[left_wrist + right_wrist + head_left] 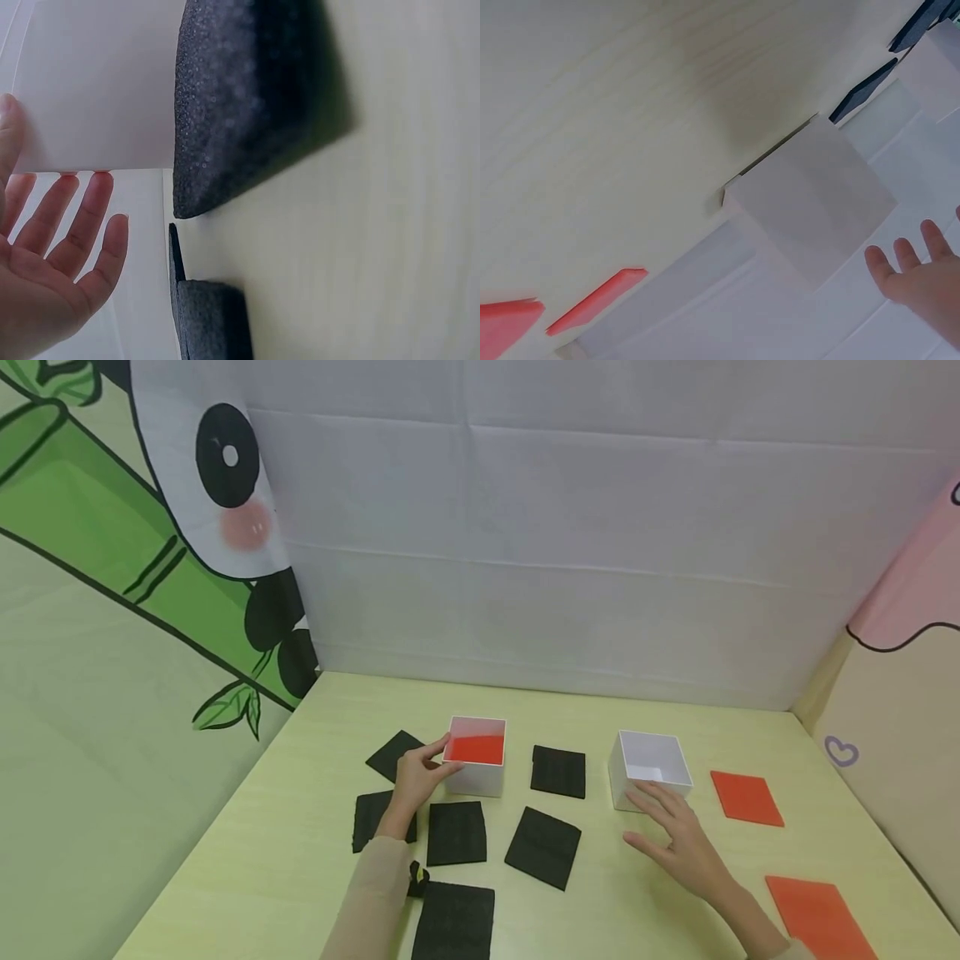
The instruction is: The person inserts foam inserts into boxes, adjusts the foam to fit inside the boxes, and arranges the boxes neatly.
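My left hand [417, 777] holds the near-left corner of a white open-topped box [474, 779], thumb on the front face and fingertips along the left side. Inside that box shows a flat red piece [477, 749]. A second white box [651, 758], pale inside, stands to the right. Over its near side hovers my right hand [678, 843], fingers spread and holding nothing; the right wrist view puts those fingers beside the box [810, 202]. Several black foam squares [457, 833] lie around the left box, one close under the left hand [217, 105].
Two red squares, one farther back [747, 797] and one nearer [822, 910], lie at the right of the pale wooden table [622, 910]. A black square [558, 772] sits between the boxes. White cloth [562, 543] hangs behind the table, with printed cloth at both sides.
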### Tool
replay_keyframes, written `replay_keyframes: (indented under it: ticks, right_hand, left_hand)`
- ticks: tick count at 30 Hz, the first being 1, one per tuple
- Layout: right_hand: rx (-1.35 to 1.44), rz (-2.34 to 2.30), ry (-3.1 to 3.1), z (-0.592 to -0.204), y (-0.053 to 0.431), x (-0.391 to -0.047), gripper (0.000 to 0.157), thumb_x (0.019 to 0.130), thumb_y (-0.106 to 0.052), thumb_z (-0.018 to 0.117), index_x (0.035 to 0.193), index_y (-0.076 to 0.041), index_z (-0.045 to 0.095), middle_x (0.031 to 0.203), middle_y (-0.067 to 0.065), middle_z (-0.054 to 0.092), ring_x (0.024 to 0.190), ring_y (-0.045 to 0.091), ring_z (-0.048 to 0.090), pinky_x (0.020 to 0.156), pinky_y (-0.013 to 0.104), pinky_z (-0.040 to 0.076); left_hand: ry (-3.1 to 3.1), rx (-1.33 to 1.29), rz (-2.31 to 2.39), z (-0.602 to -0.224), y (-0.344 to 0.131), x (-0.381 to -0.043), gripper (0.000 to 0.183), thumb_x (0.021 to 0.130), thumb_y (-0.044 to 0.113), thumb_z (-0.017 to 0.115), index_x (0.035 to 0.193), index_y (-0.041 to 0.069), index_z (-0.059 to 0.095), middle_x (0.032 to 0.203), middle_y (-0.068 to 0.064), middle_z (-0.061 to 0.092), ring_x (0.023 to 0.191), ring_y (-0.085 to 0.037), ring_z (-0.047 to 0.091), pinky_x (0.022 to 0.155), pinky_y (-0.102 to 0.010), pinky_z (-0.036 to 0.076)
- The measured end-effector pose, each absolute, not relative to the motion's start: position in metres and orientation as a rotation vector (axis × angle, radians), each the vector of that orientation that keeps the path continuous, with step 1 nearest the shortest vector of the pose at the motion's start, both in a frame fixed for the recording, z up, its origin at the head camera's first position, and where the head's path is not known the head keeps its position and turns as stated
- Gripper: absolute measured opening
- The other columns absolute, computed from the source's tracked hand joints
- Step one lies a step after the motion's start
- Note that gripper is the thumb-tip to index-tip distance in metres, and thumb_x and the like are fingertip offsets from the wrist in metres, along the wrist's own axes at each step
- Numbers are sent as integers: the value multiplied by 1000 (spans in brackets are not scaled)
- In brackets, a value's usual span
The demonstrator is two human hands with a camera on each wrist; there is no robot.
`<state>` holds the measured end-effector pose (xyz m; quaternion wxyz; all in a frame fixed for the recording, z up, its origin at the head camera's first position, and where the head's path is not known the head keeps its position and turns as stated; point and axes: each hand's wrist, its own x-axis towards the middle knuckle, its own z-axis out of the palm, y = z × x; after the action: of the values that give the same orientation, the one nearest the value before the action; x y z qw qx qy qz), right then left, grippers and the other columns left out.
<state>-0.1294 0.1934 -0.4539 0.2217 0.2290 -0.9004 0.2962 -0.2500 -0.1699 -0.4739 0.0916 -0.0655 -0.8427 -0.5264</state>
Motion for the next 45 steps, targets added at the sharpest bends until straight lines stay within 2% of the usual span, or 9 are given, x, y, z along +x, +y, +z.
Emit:
replay_keyframes:
  ticks: [4, 7, 20, 31, 33, 35, 38, 42, 45]
  right_hand:
    - [681, 832, -2432, -455, 203, -127, 57, 67, -13, 76, 120, -6, 57, 123, 12, 49, 115, 26, 38, 96, 31, 26]
    - [721, 846, -2382, -456, 210, -124, 57, 64, -8, 77, 117, -2, 58, 121, 15, 50, 115, 23, 38, 95, 13, 18]
    - [724, 787, -2381, -464, 251, -114, 65, 53, -6, 81, 114, 1, 59, 114, 15, 53, 115, 3, 36, 92, 8, 21]
    - [619, 789, -2485, -472, 282, -104, 66, 54, -10, 81, 116, -4, 59, 120, -4, 51, 116, -6, 28, 90, 6, 15]
    - [597, 776, -2507, -473, 287, -102, 66, 55, -11, 81, 116, -5, 59, 122, -9, 48, 115, -3, 29, 89, 7, 15]
    - [578, 743, -2530, -474, 292, -100, 67, 54, -14, 82, 117, -7, 59, 122, -12, 46, 112, 1, 32, 90, 20, 26]
    - [564, 686, -2568, -476, 300, -97, 70, 53, -18, 83, 118, -12, 59, 123, -18, 41, 109, 3, 32, 78, 35, 36]
    - [569, 715, -2622, -479, 311, -91, 73, 52, -20, 83, 120, -13, 58, 126, -28, 29, 110, 5, 29, 70, 49, 33]
    - [565, 752, -2661, -481, 317, -86, 75, 51, -20, 84, 121, -13, 57, 126, -28, 26, 110, 20, 31, 70, 56, 30]
  left_hand:
    - [-2504, -197, -1569, -474, -171, -250, 60, 68, 29, 76, 123, 13, 56, 119, -8, 56, 66, -16, 59, 58, -25, 46]
    - [-2506, -194, -1567, -474, -171, -250, 60, 68, 29, 76, 123, 13, 56, 119, -8, 56, 66, -16, 59, 57, -25, 46]
    - [-2499, -196, -1582, -474, -172, -250, 60, 69, 28, 76, 123, 13, 55, 119, -8, 56, 66, -17, 58, 59, -26, 47]
    - [-2502, -191, -1588, -473, -172, -250, 60, 69, 28, 76, 123, 13, 55, 119, -9, 56, 66, -16, 58, 58, -26, 46]
    - [-2498, -191, -1590, -472, -172, -250, 60, 69, 27, 76, 123, 12, 55, 119, -9, 56, 66, -16, 58, 58, -26, 47]
    - [-2491, -205, -1586, -472, -171, -249, 60, 69, 27, 76, 123, 11, 55, 118, -10, 56, 65, -16, 59, 58, -25, 47]
    - [-2490, -203, -1586, -470, -171, -249, 60, 69, 27, 76, 123, 11, 55, 118, -10, 56, 66, -16, 59, 58, -25, 47]
    - [-2504, -185, -1590, -470, -171, -248, 60, 69, 28, 76, 123, 12, 55, 119, -8, 56, 67, -16, 60, 59, -25, 47]
    - [-2506, -193, -1585, -470, -171, -249, 60, 69, 27, 76, 123, 12, 55, 119, -9, 56, 67, -17, 59, 59, -26, 47]
